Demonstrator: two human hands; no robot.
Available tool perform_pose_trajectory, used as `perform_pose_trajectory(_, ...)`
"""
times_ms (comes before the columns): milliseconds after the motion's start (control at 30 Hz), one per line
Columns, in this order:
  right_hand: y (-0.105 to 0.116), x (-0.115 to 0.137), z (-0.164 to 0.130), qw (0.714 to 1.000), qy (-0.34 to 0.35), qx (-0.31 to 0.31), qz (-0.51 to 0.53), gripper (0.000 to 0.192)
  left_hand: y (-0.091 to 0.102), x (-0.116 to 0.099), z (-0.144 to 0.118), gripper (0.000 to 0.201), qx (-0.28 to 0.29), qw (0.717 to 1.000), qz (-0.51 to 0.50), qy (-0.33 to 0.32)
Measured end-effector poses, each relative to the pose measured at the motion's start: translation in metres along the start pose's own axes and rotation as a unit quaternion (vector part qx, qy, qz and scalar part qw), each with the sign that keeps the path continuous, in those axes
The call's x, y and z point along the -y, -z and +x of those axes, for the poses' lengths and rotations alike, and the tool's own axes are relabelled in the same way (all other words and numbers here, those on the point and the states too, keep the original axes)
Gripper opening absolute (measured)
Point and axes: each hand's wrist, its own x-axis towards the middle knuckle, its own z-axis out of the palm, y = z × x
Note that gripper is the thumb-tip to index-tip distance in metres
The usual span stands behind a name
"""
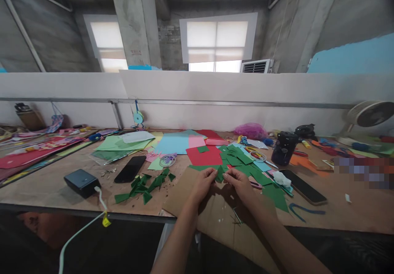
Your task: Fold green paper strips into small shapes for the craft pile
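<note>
I see my left hand [203, 183] and right hand [238, 183] meeting over a brown cardboard sheet [181, 192], fingertips of both pinched shut on one small dark green folded paper piece [219, 174] held between them. Left of my left hand lies a scatter of green folded paper pieces [143, 186], with a black phone [130, 169] and a black power bank [82, 182] further left. Beyond my hands lie a red paper sheet [205, 156] and a light blue paper sheet [175, 142].

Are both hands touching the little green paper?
Touching: the head view shows the left hand and right hand pinching the green paper between their fingertips.
</note>
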Motion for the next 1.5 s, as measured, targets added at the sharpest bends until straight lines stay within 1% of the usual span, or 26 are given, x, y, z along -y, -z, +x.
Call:
perform_pose_trajectory(133, -0.001, 0.002, 0.000, 1.000, -0.004, 0.002, 0.001, 0.030, 0.000, 0.001, 0.001, 0.042, -0.003, 1.000, 0.011, -0.011)
perform_pose_trajectory(300, -0.003, 0.004, 0.000, 1.000, -0.001, 0.002, -0.011, 0.031, 0.001, 0.005, 0.003, 0.040, -0.040, 0.998, 0.036, -0.021)
perform_pose_trajectory(400, -0.006, 0.005, -0.001, 0.999, -0.021, 0.022, -0.017, 0.033, 0.001, 0.009, 0.006, 0.041, -0.057, 0.997, 0.037, -0.024)
perform_pose_trajectory(500, -0.008, 0.005, -0.002, 0.999, -0.032, 0.031, -0.020, 0.032, 0.001, 0.011, 0.007, 0.040, -0.052, 0.998, 0.037, -0.026)
perform_pose_trajectory(633, -0.006, 0.003, -0.002, 1.000, -0.007, 0.016, -0.023, 0.028, 0.000, 0.008, 0.006, 0.039, -0.043, 0.998, 0.035, -0.022)
perform_pose_trajectory(800, -0.005, 0.003, -0.001, 1.000, -0.002, 0.024, -0.006, 0.027, -0.002, 0.002, 0.003, 0.039, -0.039, 0.999, 0.026, -0.015)
perform_pose_trajectory(933, -0.003, 0.005, -0.001, 1.000, 0.001, 0.013, 0.000, 0.030, -0.002, 0.000, 0.003, 0.040, -0.042, 0.999, 0.005, -0.015)
perform_pose_trajectory(1100, -0.001, 0.003, -0.001, 1.000, 0.011, -0.001, 0.004, 0.027, -0.003, 0.000, 0.002, 0.041, -0.016, 1.000, 0.008, -0.016)
perform_pose_trajectory(1167, -0.001, 0.004, -0.001, 1.000, 0.025, -0.006, 0.000, 0.028, -0.003, 0.000, 0.002, 0.040, -0.018, 1.000, 0.006, -0.017)
perform_pose_trajectory(1267, -0.004, 0.006, -0.001, 1.000, 0.013, 0.008, -0.003, 0.029, -0.002, 0.000, 0.002, 0.037, -0.031, 0.999, 0.008, -0.020)
perform_pose_trajectory(1367, -0.007, 0.007, -0.002, 1.000, -0.006, 0.022, -0.019, 0.031, -0.002, 0.001, 0.002, 0.037, -0.032, 0.999, 0.018, -0.028)
perform_pose_trajectory(1500, -0.005, 0.001, 0.000, 0.999, 0.010, 0.021, -0.030, 0.029, -0.003, 0.002, 0.002, 0.037, -0.017, 1.000, 0.012, -0.022)
